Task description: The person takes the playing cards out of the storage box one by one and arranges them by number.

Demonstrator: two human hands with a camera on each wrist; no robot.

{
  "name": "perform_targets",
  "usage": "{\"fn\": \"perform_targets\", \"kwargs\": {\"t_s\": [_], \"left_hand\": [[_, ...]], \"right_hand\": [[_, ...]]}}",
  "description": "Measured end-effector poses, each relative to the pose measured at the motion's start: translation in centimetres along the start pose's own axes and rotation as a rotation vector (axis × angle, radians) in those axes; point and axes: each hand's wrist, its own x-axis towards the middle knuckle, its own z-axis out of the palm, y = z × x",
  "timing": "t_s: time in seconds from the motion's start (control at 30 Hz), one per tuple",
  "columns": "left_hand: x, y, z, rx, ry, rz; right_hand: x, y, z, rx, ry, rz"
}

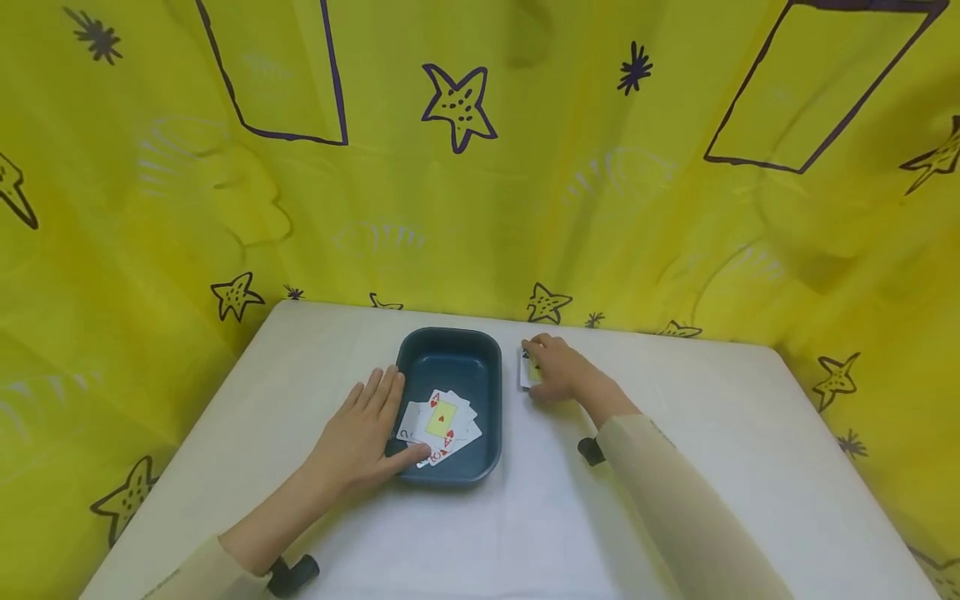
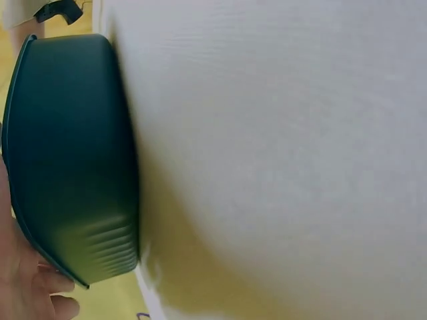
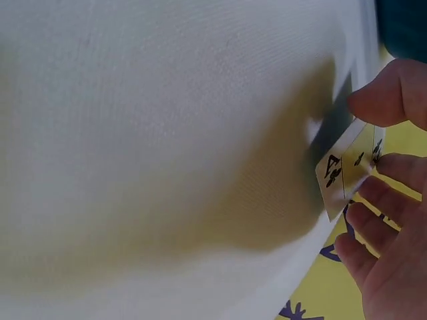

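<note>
A dark teal plastic tray [image 1: 450, 343] stands on the white table, with several overlapping playing cards in its near half. On top of them lies an ace of hearts [image 1: 441, 419] with a yellow middle. My left hand [image 1: 360, 433] rests along the tray's left rim, fingers straight, thumb reaching over the near cards. To the right of the tray, my right hand [image 1: 558, 367] pinches an ace of clubs [image 3: 341, 170] between thumb and fingers. In the right wrist view that card is tilted over the cloth; the hand partly covers it in the head view.
The white-covered table [image 1: 697, 433] ends at a yellow curtain [image 1: 510, 200] with drawn stars just behind it. Dark strap pieces stick out below both wrists. In the left wrist view the tray's outer wall [image 2: 73, 147] rises from the cloth.
</note>
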Motion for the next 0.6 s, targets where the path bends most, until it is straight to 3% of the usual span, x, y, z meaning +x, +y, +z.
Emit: {"fn": "perform_targets", "kwargs": {"t_s": [0.13,0.27,0.47,0.6], "left_hand": [[0.0,-0.1,0.0,0.007,-0.01,0.036],[0.2,0.1,0.3,-0.006,-0.011,0.056],[-0.1,0.0,0.7,-0.015,-0.009,0.033],[-0.2,-0.1,0.6,-0.031,0.001,0.026]], "right_hand": [[-0.2,0.2,0.4,0.024,0.006,0.006],[-1.3,-0.6,0.3,0.048,0.127,-0.044],[-3.9,-4.7,-0.4,0.163,0.421,-0.181],[-4.8,-7.8,-0.2,0.116,0.455,-0.3]]}}
